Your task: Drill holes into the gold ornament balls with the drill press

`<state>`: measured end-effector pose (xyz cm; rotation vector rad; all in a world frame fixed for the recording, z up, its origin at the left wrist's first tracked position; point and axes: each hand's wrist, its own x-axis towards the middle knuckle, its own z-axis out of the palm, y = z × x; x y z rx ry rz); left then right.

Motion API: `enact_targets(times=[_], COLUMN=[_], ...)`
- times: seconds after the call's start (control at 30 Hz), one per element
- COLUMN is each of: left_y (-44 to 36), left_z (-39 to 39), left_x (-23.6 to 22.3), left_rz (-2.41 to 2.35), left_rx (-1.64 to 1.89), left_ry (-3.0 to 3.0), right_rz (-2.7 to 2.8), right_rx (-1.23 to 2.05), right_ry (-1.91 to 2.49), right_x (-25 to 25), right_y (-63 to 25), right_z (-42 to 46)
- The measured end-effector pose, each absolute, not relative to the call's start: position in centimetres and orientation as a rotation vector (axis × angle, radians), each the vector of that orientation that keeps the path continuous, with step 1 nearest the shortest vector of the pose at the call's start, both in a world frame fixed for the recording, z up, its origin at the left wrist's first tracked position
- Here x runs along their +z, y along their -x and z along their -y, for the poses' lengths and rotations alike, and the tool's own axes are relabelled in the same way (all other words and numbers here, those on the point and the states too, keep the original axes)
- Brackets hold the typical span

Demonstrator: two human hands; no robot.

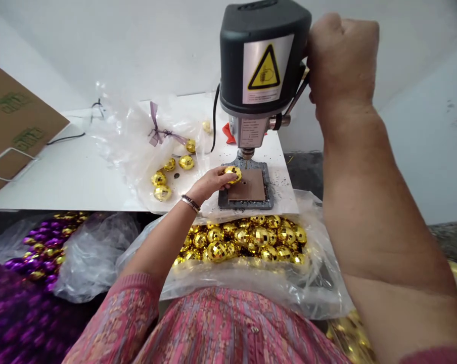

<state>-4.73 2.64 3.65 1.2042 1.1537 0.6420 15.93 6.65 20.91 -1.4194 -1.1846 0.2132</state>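
Near the centre, the left hand [215, 180] pinches a glossy, mirror-faceted gold ball [233, 175] at a flat brown board [253, 187]; upper right, well apart, the right hand [344, 55] is fisted on the smooth-housed drill press's [231, 55] slim metal lever [298, 95].

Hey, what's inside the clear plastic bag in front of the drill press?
Shiny gold faceted balls, heaped together; the top ones hide whatever lies deeper in the bag.

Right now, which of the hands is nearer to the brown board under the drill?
Left: the left hand holds a gold ball at the left edge of the brown board; the right hand is high beside the drill head.
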Motion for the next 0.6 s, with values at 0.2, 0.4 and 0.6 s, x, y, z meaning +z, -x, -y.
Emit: enact_targets(times=[0.2,0.4,0.6], left_y=[3.3,2.0,1.1], left_z=[-3.1,-2.9,-2.8], left_x=[3.5,4.0,3.6], left_rz=[-1.16,-1.335,-1.382], left_rx=[0.574,0.462,0.438], left_ry=[-1.465,-1.787,-1.765], right_rz=[1.179,1.215,1.222], right_rx=[0.176,0.192,0.2], right_ry=[1.451,1.517,1.463], right_x=[21.1,21.3,21.1], right_y=[-15.8,-16.0,-16.2], right_z=[-6.9,-7.0,-6.4])
